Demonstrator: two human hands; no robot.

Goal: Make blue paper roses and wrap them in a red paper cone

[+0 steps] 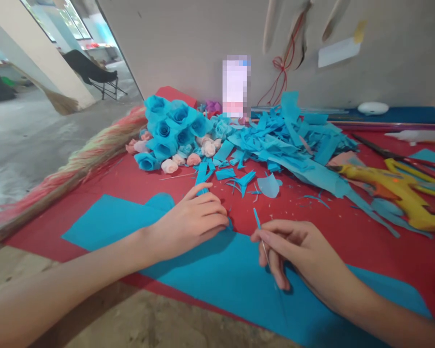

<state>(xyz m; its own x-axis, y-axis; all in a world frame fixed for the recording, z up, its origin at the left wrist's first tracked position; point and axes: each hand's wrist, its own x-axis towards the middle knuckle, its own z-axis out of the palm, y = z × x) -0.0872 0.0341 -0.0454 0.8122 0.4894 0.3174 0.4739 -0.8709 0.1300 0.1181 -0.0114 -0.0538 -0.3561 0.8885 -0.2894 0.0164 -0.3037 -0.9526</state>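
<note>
My left hand (194,217) rests on a large blue foam sheet (221,275), fingers curled together and pinching the end of a blue strip (202,175) at the sheet's far edge. My right hand (293,251) pinches a thin metal wire (264,251) with a small blue sliver (256,218) at its tip, held just above the same sheet. The two hands are a short gap apart.
A bunch of blue foam roses (174,128) with small pink and white ones lies at the back. Beside it is a heap of blue scraps (293,140). A yellow glue gun (395,188) lies at right on the red cloth (137,179). A broom (76,164) runs along the left edge.
</note>
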